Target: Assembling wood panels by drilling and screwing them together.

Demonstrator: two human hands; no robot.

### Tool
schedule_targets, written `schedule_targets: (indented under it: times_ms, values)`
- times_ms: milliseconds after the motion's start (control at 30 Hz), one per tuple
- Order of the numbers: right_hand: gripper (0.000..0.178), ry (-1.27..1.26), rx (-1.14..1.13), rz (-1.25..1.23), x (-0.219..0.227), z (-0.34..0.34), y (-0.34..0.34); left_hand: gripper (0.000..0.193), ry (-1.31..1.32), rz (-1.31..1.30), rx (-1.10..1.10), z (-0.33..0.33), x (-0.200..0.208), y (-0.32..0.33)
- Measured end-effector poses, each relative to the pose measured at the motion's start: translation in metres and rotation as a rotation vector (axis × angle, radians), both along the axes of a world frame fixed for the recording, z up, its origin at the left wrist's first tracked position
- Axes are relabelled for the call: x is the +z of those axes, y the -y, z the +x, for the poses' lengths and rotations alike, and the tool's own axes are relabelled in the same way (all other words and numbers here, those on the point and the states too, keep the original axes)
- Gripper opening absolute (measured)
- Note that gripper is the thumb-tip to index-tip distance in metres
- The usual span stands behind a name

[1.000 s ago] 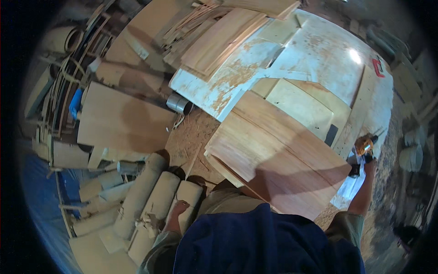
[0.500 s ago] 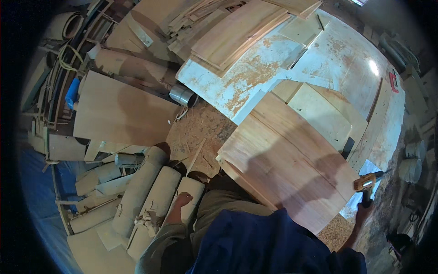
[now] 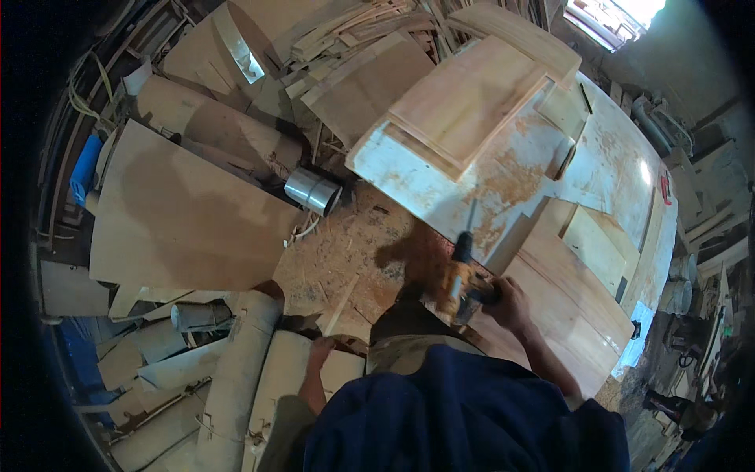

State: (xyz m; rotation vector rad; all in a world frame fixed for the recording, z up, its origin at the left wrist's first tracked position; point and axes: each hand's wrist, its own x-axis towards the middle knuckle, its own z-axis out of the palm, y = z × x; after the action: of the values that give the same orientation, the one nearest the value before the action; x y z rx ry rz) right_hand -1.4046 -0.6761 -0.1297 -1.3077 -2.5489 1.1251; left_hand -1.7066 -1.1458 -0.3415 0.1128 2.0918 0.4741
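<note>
My right hand is closed around the handle of a yellow-and-black cordless drill. A long thin bit points away from me, past the near edge of a white, sawdust-strewn worktable. The drill is slightly blurred, at the left side of a wide wooden panel lying at the table's near end. My left hand hangs low at my left side, over the pale rolled tubes. Its fingers are dim and partly hidden, so their grip is unclear.
More wooden panels lie at the table's far left. A shiny metal cylinder and a large brown board are to the left. Sawdust and wood scraps cover the floor. A small red tool rests at the table's right edge.
My right hand has carried the drill from the right end of the wide panel leftward to its left side. My view has shifted, and my left hand remains low beside me.
</note>
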Motion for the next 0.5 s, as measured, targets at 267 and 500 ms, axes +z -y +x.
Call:
schedule_targets:
  times_ms: [267, 500]
  values:
    - [0.053, -0.377, -0.637, -0.609, -0.161, -0.176, 0.045, 0.019, -0.563, -0.444, -0.734, 0.121, -0.076, 0.167]
    - [0.059, -0.145, -0.83, -0.442, -0.163, -0.329, -0.001, 0.021, -0.508, -0.114, -0.556, 0.045, -0.075, 0.098]
